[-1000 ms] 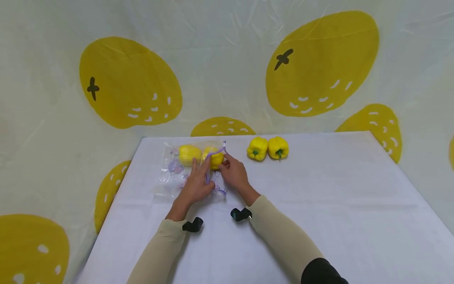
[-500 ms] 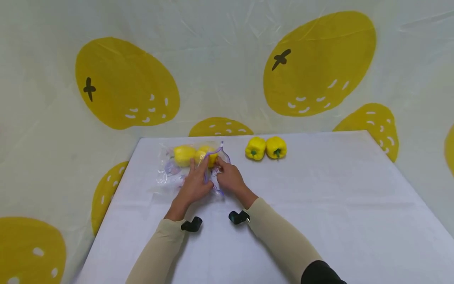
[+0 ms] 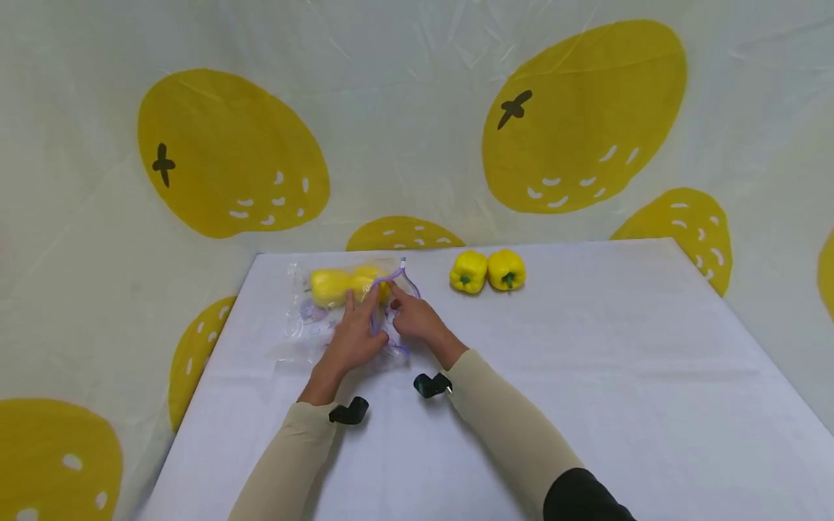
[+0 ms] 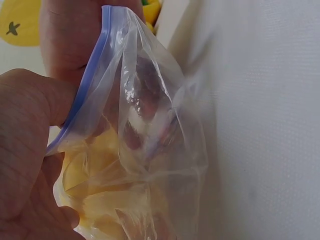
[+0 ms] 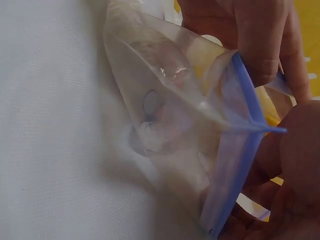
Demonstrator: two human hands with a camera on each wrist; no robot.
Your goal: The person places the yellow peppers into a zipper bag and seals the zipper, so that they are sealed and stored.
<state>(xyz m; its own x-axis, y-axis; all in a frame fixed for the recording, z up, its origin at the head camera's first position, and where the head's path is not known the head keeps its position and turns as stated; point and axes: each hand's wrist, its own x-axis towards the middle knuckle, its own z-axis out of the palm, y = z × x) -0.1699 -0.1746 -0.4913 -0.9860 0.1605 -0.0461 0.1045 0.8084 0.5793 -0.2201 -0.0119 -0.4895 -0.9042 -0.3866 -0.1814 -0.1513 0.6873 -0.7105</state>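
Note:
A clear zip bag (image 3: 301,329) with a purple-blue zip edge lies on the white table, its mouth facing right. Inside it, side by side, are a yellow bell pepper (image 3: 328,288) at the left and another yellow bell pepper (image 3: 366,275) closer to the mouth. My left hand (image 3: 354,339) holds the bag by its upper lip, the thumb over the zip edge (image 4: 91,75) in the left wrist view. At the mouth, my right hand (image 3: 418,320) presses the nearer pepper with an outstretched finger; its other fingertips are partly hidden by the film.
Two more yellow bell peppers, one (image 3: 468,272) and its neighbour (image 3: 507,270), stand touching at the table's back edge, right of the bag. Behind the table (image 3: 586,376) hangs a pale curtain (image 3: 404,130) with large yellow fruit prints.
Both bagged peppers have slid left, deeper into the bag. My right hand has followed leftward, going from holding the nearer pepper to pressing it with a finger. The left hand keeps its hold.

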